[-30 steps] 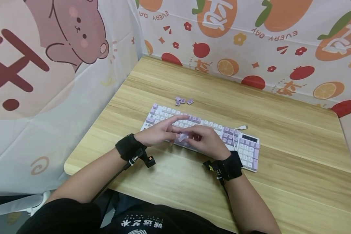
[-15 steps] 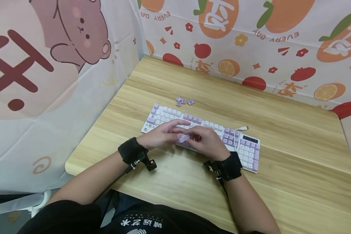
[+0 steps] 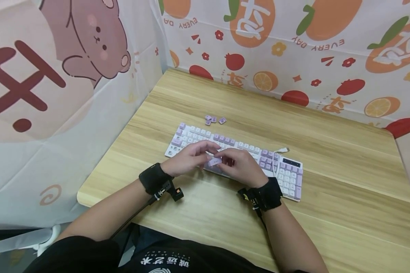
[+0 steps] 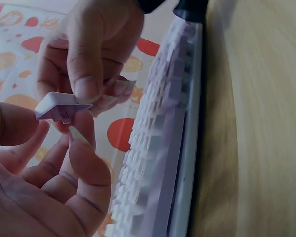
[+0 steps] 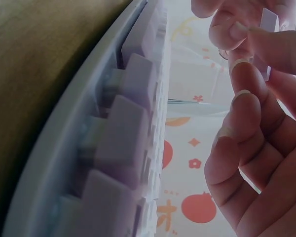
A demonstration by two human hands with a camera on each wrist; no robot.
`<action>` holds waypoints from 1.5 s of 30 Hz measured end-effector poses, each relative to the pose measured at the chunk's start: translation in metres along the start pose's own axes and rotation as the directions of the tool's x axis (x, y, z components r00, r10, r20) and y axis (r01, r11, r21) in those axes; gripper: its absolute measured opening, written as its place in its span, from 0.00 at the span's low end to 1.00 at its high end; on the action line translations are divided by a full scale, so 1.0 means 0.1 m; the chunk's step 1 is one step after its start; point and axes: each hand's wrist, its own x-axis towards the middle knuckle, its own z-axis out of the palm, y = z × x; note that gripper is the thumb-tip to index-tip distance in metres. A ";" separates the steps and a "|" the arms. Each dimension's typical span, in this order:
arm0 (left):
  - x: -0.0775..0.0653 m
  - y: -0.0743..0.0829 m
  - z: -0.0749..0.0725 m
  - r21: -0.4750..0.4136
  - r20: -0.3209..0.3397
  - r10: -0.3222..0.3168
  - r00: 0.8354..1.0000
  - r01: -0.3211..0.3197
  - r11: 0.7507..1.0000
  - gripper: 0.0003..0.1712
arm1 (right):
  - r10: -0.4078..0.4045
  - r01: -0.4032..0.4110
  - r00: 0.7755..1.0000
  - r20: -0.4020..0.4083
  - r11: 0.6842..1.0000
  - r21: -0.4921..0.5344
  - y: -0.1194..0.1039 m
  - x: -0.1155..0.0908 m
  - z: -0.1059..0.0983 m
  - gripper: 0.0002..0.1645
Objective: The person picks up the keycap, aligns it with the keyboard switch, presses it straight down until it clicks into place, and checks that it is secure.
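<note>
A long pale-purple keycap (image 3: 214,162) is held between my two hands just above the front edge of a white and purple keyboard (image 3: 198,131). My left hand (image 3: 188,157) pinches one end; in the left wrist view its thumb (image 4: 19,123) presses the keycap's end, with a fingertip underneath. My right hand (image 3: 240,165) pinches the other end between thumb and fingers. The keycap's underside, with a small stem, shows in the left wrist view. In the right wrist view the keycap (image 5: 269,24) is partly covered by fingers.
Several loose purple keycaps (image 3: 213,120) lie behind the keyboard. A white USB cable (image 3: 281,150) is looped over its right part. Bare switches (image 3: 172,148) show at its left front corner. Printed curtains (image 3: 266,57) border the wooden table (image 3: 345,182).
My left hand's raised fingers have drawn in and curled closer to the keycap. The keycap has turned slightly between my fingers. My right hand stays nearly in place.
</note>
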 end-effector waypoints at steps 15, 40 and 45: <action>-0.06 0.03 0.08 0.553 -0.053 0.256 0.965 -0.185 0.812 0.19 | 0.001 -0.001 1.000 0.004 0.999 -0.032 -0.04 0.01 0.02 0.09; -0.19 0.01 0.04 0.752 0.034 0.247 0.968 -0.187 0.632 0.11 | -0.012 0.014 0.999 0.035 0.999 -0.046 -0.07 0.01 0.08 0.09; -0.24 0.03 -0.01 0.764 0.027 0.244 0.969 -0.178 0.620 0.09 | -0.010 0.012 0.998 0.056 0.999 -0.033 -0.06 0.01 0.08 0.10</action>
